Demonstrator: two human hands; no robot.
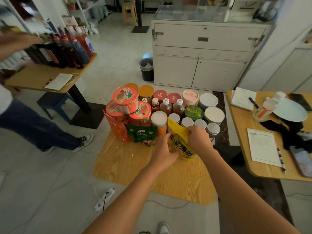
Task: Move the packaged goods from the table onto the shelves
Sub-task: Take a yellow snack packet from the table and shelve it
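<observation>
Head view (the only camera on this entry).

Hidden or unclear: my left hand (164, 153) covers the near-left side of the yellow bag (181, 146) and my right hand (198, 137) covers its far right corner, so I can read only part of the black characters printed on it. I cannot tell whether the bag's lower end rests on the surface (128, 164) or hangs just above it. A second person (33, 125) at the left edge is blurred and cut off by the frame. The white rack (83, 14) at top left is too smeared to make out its contents.

Appearance: glossy yellow film, crinkled, with bold black characters running down its face.

Orientation: the long axis runs on a slant. The upper end points away from me and to the left, toward the white-lidded jars (187, 122). The lower end points toward me and to the right. The printed face is turned up to the camera.

Hands: my left fingers curl round the bag's left edge near its middle. My right thumb and fingers pinch the top edge of the film.

Position: the bag is at the near right of the cluster of goods, over the wooden surface. It is just beside a tall white-lidded tub (158, 119) and near a green pouch (143, 134). An orange pouch (118, 130) stands left of the green one, against the stacked red noodle bowls (125, 100).
</observation>
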